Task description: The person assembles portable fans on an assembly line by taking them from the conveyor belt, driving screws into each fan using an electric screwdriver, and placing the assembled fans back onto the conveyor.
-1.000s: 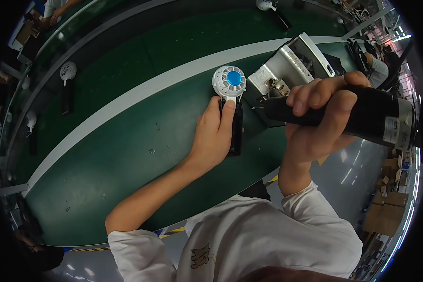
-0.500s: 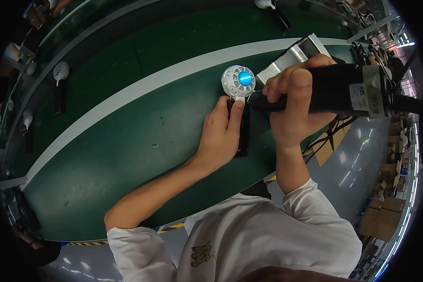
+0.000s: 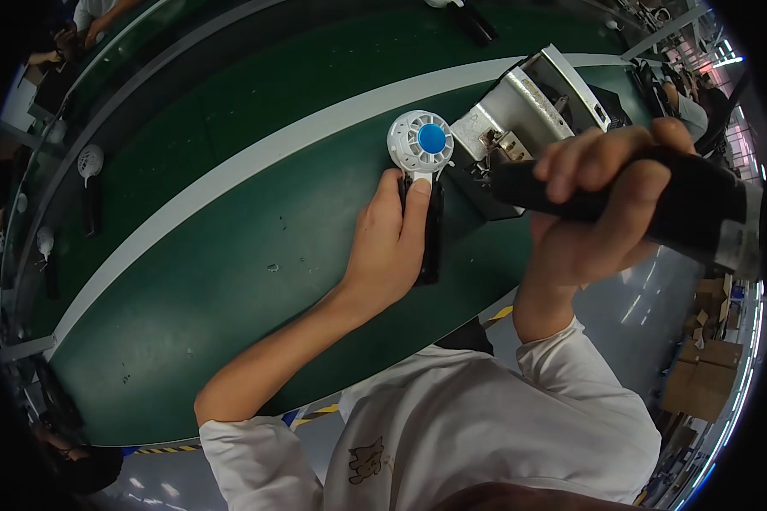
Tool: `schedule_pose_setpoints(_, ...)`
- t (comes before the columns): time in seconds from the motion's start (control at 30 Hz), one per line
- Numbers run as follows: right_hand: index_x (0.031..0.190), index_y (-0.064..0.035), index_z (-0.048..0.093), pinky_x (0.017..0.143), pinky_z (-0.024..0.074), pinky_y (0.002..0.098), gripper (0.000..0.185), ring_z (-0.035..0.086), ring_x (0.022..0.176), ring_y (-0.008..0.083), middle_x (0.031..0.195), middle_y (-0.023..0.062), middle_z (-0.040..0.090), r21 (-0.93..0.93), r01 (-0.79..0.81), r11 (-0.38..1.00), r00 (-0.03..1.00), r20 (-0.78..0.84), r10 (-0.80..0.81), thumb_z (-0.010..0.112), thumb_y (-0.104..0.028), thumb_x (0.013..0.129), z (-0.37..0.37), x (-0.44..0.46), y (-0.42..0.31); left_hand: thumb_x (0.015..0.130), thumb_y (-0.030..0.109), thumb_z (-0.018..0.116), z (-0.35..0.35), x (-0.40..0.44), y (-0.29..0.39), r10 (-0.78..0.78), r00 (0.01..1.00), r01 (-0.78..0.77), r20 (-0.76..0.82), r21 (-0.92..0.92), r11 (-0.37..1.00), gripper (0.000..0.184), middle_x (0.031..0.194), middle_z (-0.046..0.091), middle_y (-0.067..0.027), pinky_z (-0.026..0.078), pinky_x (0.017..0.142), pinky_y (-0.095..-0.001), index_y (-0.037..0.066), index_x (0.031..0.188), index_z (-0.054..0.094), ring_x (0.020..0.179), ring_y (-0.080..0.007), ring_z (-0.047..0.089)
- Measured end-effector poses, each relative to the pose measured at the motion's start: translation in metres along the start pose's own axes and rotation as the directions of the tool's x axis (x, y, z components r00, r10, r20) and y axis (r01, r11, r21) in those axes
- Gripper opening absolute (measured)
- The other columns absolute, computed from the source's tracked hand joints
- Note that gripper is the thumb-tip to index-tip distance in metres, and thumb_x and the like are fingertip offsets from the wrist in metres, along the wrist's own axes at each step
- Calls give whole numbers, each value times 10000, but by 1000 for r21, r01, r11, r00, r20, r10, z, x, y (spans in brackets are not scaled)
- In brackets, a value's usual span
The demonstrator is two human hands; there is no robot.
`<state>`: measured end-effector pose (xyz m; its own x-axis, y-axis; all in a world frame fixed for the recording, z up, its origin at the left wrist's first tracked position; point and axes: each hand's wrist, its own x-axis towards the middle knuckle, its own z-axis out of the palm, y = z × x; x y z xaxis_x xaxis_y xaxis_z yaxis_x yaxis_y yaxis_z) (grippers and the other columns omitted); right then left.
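"What has the left hand (image 3: 385,238) got?"
"It's closed around the neck of a small fan (image 3: 411,146), thumb on the front. The white head sits just beyond the fingertips, and the black handle (image 3: 433,240) runs down along the palm's right side"
"Where's that blue disc (image 3: 432,139)?"
"On the face of the head, just ahead of the thumb"
"And the right hand (image 3: 601,200)?"
"Clenched round a thick black tool (image 3: 694,204), which pokes out past the fingers toward the left hand, its tip apart from the fan"
"Anything around them?"
"A metal fixture (image 3: 513,111) ahead of the right hand, and another fan (image 3: 90,162) well off to the left hand's left"
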<state>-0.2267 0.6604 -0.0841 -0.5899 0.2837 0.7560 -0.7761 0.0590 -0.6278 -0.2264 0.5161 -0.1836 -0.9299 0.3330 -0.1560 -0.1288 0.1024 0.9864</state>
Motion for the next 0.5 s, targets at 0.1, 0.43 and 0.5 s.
schedule_pose_setpoints(0.1,1225,38,497,517,473,308,360,508,511,130,707,58,539,-281,-42,959,987,-163,-5,648,-173,977,-8,17,0,1081,294,467,4,5,-2,36,999,-36,-38,-5,999,319,810,660,-65,493,612,-275,-12,1100,556,664,-116,620)
schedule_pose_setpoints(0.43,967,19,562,500,461,281,168,511,489,114,622,47,557,-385,-126,914,983,-173,62,670,-109,953,-9,13,26,1070,279,489,5,4,-4,30,999,-29,-37,16,999,326,834,675,-92,500,662,-308,-33,1134,555,710,-128,623)
schedule_pose_setpoints(0.5,972,21,576,481,442,252,168,536,489,103,640,39,581,-294,-142,945,978,-191,87,695,-92,935,-13,11,29,1059,268,508,6,5,-4,-32,999,32,-26,-9,999,314,841,677,-96,495,665,-310,-34,1134,555,714,-130,614)
